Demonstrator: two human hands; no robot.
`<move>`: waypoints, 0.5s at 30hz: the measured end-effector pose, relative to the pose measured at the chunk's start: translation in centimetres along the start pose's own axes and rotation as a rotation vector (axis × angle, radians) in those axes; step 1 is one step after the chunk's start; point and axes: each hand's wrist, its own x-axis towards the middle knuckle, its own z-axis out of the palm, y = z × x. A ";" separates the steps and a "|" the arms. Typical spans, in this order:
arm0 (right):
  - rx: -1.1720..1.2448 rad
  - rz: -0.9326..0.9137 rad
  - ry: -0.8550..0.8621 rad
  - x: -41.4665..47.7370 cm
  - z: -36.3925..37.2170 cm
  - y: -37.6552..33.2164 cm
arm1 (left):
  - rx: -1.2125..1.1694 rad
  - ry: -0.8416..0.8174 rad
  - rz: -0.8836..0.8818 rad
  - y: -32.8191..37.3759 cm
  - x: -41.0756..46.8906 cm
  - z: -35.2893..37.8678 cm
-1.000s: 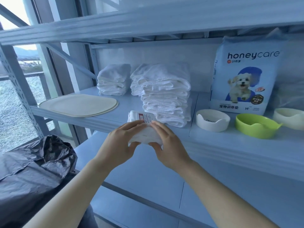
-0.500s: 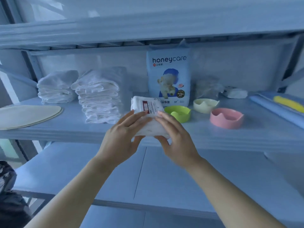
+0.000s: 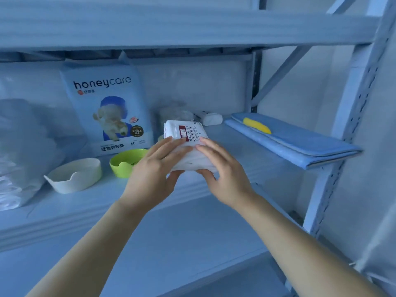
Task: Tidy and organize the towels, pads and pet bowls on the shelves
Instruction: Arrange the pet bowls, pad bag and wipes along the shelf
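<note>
While the left hand [image 3: 154,170] and right hand [image 3: 225,174] clasp it from either side, fingers laid over the top and thumbs beneath, the soft white plastic-wrapped pack with a red label [image 3: 188,133] is held over the pale blue metal shelf [image 3: 235,153], not yet set down. Lowered blind, it could nudge the lime-green plastic pet bowl [image 3: 126,161] just beside the left hand, or land on whatever the hands hide. The squashy wrap may also sag out of a loose hold. Against half a second ago, the grip matches, but the view has swung right. The folded blue mat [image 3: 295,142] now lies near, and the pink bowl is no longer visible.
</note>
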 end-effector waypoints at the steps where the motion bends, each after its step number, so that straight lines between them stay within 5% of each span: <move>1: -0.008 0.010 0.008 0.4 -0.2 1.0 | -0.021 0.001 0.011 -0.3 0.8 1.0; 15: -0.101 0.062 0.050 9.9 1.2 15.8 | -0.116 -0.068 0.081 -8.2 13.9 13.2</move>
